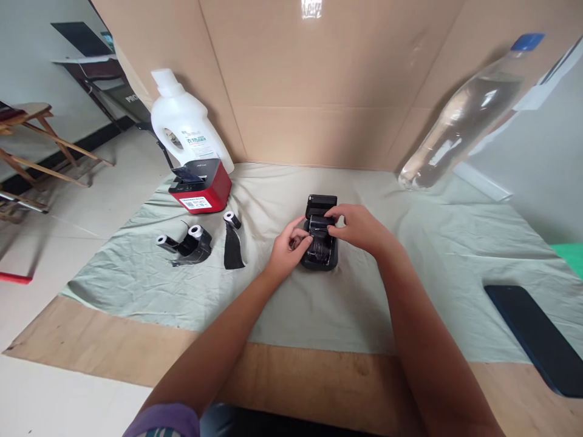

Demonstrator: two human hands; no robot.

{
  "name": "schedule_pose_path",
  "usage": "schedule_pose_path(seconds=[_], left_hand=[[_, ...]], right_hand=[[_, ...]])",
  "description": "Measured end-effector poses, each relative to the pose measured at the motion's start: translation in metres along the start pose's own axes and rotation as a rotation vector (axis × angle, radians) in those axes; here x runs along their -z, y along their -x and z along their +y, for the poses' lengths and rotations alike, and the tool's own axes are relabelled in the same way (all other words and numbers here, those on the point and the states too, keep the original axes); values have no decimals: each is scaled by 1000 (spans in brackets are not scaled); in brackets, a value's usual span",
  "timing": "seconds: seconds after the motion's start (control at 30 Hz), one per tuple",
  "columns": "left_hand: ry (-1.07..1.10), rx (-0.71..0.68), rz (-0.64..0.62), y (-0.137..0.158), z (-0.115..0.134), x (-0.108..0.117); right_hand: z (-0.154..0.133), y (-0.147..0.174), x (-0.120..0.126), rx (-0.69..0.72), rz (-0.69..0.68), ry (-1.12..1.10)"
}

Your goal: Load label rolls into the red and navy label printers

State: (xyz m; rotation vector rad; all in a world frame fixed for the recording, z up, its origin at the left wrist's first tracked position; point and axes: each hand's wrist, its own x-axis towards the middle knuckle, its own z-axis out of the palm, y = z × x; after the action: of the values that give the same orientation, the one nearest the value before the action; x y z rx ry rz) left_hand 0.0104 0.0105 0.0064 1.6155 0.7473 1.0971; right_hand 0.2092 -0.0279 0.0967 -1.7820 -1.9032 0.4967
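A small black device, which looks like a label printer [309, 263], sits on the cloth with its lid [321, 203] raised at the far side. Inside it lies a shiny black ribbon roll [319, 224], with dark film [319, 250] spread toward me. My left hand [291, 243] is closed at the device's left edge, its thumb on the near film and its other fingers curled. From the right, my right hand [353, 224] pinches the right end of the roll between thumb and fingers. The fingertips partly cover the roll's ends.
To the left lie a pair of joined ribbon rolls [200, 247] and another roll with a black strip [234, 249]. Behind them stand a red-and-black printer [214, 189] and a white detergent bottle [182, 118]. A water bottle [464, 127] leans at right; a phone [537, 337] lies nearer.
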Motion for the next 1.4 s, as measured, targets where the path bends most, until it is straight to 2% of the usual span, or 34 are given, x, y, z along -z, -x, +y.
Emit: schedule_pose_path(seconds=[0.23,0.4,0.6,0.73,0.93,1.23,1.3,1.4], left_hand=[[-375,-266,-111,7,2,2],[-526,-375,-130,9,6,1],[-641,-506,-227,7,7,4],[-708,-558,-250,7,7,5],[-729,-633,-207,8,3,2],[-727,-635,-169,6,3,0],[-730,-637,-127,6,2,-1],[-756,-662,-70,7,1,0]], right_hand=[[11,-9,-15,20,5,39],[13,-11,-22,-5,-28,62],[19,-11,-22,66,23,15],[20,-11,-25,51,7,19],[18,-12,-33,15,4,93],[1,-11,-38,-169,59,197],[-1,-11,-39,-215,120,202],[3,-13,-39,-238,343,134]])
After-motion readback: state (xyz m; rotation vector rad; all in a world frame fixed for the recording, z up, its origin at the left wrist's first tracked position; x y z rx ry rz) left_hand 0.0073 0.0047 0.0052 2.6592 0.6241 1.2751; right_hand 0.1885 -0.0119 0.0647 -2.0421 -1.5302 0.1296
